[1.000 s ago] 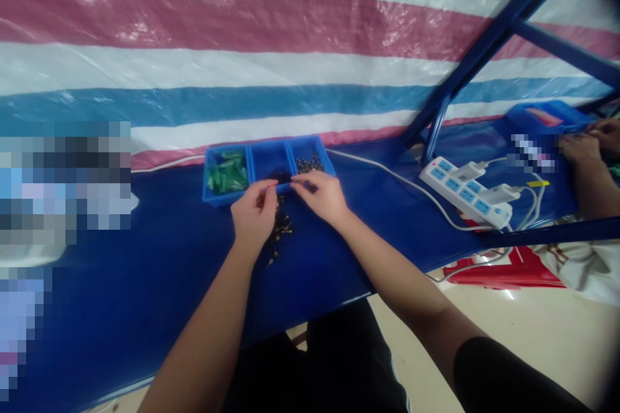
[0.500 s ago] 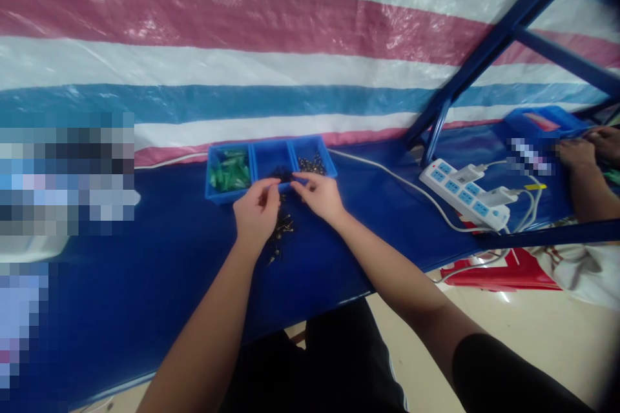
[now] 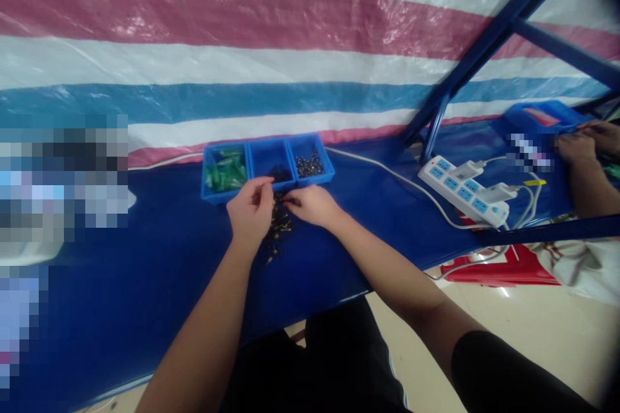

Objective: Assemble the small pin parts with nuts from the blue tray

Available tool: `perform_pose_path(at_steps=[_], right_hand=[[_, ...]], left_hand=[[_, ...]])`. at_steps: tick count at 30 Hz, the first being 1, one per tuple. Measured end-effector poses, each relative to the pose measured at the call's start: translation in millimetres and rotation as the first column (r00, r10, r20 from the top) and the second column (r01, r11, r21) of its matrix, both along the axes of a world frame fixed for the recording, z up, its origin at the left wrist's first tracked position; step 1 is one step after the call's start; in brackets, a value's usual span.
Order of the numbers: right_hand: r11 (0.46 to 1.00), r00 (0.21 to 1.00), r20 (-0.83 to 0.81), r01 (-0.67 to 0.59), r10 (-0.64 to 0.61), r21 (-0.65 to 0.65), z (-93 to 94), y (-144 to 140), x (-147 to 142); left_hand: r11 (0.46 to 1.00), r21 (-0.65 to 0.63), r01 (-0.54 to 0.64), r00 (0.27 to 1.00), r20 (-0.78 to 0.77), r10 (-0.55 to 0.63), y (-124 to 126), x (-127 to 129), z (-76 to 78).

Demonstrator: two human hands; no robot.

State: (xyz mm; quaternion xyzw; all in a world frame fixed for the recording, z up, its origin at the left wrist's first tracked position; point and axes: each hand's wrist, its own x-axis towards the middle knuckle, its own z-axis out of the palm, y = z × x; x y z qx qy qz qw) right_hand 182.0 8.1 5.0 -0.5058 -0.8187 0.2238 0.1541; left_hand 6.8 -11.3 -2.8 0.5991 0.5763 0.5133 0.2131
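Note:
My left hand [image 3: 252, 210] is closed in a pinch just in front of the blue divided bin; what lies between its fingers, if anything, is too small to name. My right hand [image 3: 312, 204], also closed, has its fingertips at the upper right of a loose pile of small dark and brass-coloured pin-like parts [image 3: 279, 229] on the table. Three blue compartments sit behind the hands: green pieces [image 3: 227, 170] at left, small black parts [image 3: 279, 173] in the middle, and small shiny metal parts [image 3: 310, 164] at right.
A white power strip [image 3: 462, 190] with plugs and cables lies on the blue table [image 3: 194, 284] to the right, by a blue metal frame [image 3: 465, 71]. Beyond it, another person's hands [image 3: 581, 145] are near a second blue bin [image 3: 547, 115]. Striped sheeting hangs behind.
My right hand has moved back from the middle compartment toward the pile, uncovering the metal parts. My left hand has shifted slightly left, and the hands are a little apart.

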Motion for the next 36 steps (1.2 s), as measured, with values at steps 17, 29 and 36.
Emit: perform_pose_path(at_steps=[17, 29, 36], right_hand=[[1.0, 0.969, -0.249, -0.004, 0.011, 0.028, 6.0, -2, 5], [0.999, 0.831, -0.557, 0.027, -0.002, 0.036, 8.0, 0, 8], [1.0, 0.757, -0.653, 0.016, -0.013, -0.002, 3.9, 2, 8]], left_hand=[[1.0, -0.013, 0.023, 1.0, 0.015, -0.022, 3, -4, 0.7], [0.993, -0.048, 0.106, 0.994, -0.018, -0.107, 1, 0, 0.9], [0.991, -0.067, 0.115, 0.993, 0.019, -0.114, 0, 1, 3.8]])
